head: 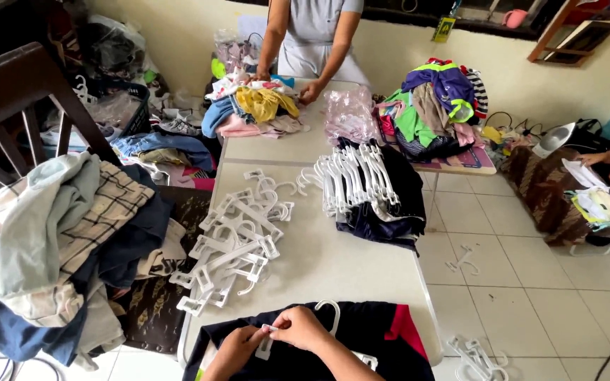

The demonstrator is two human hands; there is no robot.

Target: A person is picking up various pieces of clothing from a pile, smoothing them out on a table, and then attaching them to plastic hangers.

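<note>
A white plastic hanger (323,317) lies at the near edge of the white table (333,261), on top of a dark garment (375,331) with a red panel at its right side. Its hook curves up just above the person's hands, and one clip end shows at the left, where both hands meet. The right hand (301,328) is closed, its fingertips pinching the small white clip piece; the left hand (238,349) is curled just beside it, fingers bent onto the same clip end and touching the garment beneath (how firmly it grips cannot be told).

Just beyond, on the left half of the table, a loose heap of white clip hangers (238,243) sprawls toward the table edge. To its right, further back, a stack of dark clothes already on hangers (368,190) lies with the white hooks fanned in a row. Behind that sits a clear pink plastic bag (349,113), and at the far end a pile of mixed clothes (259,106) in yellow, blue and pink.

Another person stands at that far end, one hand (311,90) resting on the table beside the pile. A heap of bright garments (432,106) covers a lower surface to the right. On the left, a wooden chair (22,106) carries draped plaid and pale clothing (65,233). A few stray hangers (474,356) lie on the tiled floor.
</note>
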